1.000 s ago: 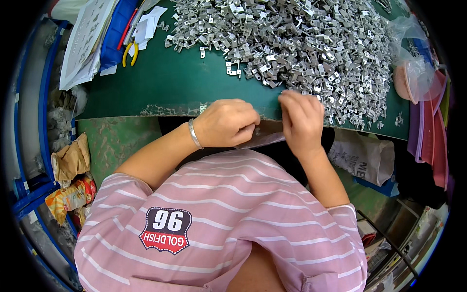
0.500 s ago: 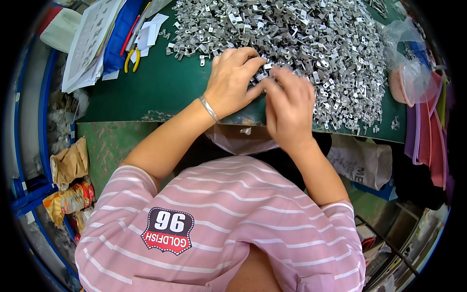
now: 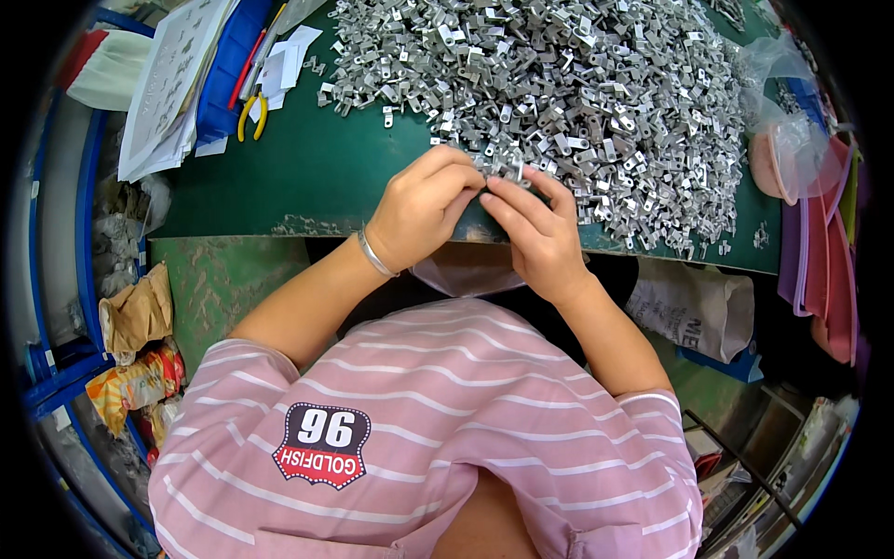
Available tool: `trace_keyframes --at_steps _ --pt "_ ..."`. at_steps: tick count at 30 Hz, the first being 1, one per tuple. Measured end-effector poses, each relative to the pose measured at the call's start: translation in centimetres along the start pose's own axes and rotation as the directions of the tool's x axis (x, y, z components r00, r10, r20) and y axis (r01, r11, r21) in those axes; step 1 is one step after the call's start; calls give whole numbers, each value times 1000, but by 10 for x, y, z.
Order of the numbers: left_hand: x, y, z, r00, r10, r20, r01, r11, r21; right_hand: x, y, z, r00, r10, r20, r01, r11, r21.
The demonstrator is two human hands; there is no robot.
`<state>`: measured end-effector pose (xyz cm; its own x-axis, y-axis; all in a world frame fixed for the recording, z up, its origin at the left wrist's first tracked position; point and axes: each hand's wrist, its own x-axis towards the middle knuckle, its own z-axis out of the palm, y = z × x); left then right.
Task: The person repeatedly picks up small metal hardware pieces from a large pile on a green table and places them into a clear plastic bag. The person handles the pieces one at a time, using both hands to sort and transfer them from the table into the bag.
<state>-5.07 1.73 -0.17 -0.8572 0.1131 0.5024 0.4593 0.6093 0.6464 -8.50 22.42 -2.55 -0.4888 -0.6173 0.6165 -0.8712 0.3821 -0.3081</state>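
Observation:
A large heap of small bent metal brackets [image 3: 596, 102], silver with holes in them, covers much of the green tabletop. At the heap's near edge, my two hands meet with their fingertips almost touching. My right hand [image 3: 540, 228] is closed, holding a few metal brackets [image 3: 508, 170] between thumb and fingers. My left hand [image 3: 419, 210], with a silver bracelet at the wrist, pinches thumb and fingers together right beside those brackets. What lies between its fingertips is too small and hidden to tell.
Yellow-handled pliers [image 3: 252, 116], paper sheets [image 3: 172, 84] and a blue bin [image 3: 221, 107] lie at the far left. A pink cup [image 3: 773, 163] with clear plastic stands at the right edge. Below the table's front edge hangs a plastic bag [image 3: 466, 270].
Both hands have drawn back from the heap toward the table's front edge. My right hand, blurred before, now holds brackets, and my left fingers have closed into a pinch.

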Motion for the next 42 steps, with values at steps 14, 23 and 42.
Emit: trace_keyframes --at_steps 14,23,42 --pt "-29 1 -8 872 -470 137 459 688 -562 -20 -15 -22 959 273 -75 -259 952 163" --pt "-30 5 -8 737 -553 389 551 157 -820 -15 -22 -24 983 181 28 -180 929 323" --pt "-34 6 -8 874 -453 178 482 756 -442 -10 0 -20 970 165 -176 -170 985 -11"
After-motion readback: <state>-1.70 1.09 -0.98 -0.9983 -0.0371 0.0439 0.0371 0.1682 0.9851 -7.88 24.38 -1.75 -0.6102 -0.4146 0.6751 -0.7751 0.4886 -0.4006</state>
